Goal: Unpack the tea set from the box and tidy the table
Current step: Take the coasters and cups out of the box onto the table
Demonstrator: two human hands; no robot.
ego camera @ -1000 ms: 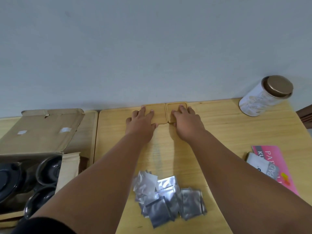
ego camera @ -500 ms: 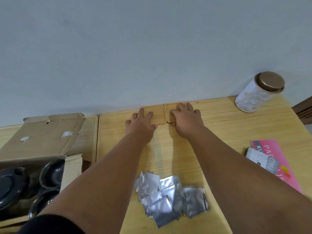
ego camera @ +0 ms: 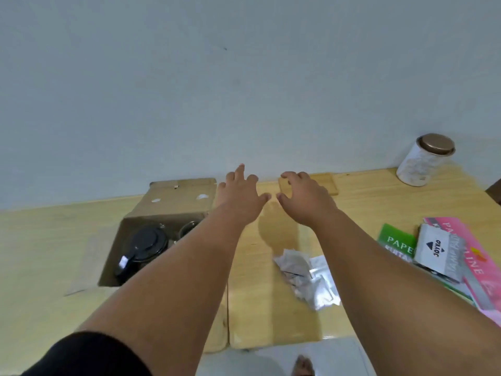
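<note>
An open cardboard box [ego camera: 173, 202] lies on the wooden table [ego camera: 271, 308] at left. Inside it I see a dark glass teapot with a black lid [ego camera: 143, 246] and a dark cup [ego camera: 188, 229]. Wooden coasters [ego camera: 329, 183] lie against the wall at the table's far edge. My left hand [ego camera: 240, 192] hovers with fingers spread, beside the box's far right corner, holding nothing. My right hand [ego camera: 303, 198] is lifted just in front of the coasters, fingers apart and empty.
A white tin with a bronze lid [ego camera: 424, 160] stands at the far right. Silver foil sachets [ego camera: 309, 278] lie in a heap mid-table. Pink, green and grey paper packs [ego camera: 444, 253] lie at the right edge. A bare foot [ego camera: 303, 366] shows on the floor below.
Both hands have lifted off the coasters and now hover open. The view has swung left and down, so the box sits nearer the middle.
</note>
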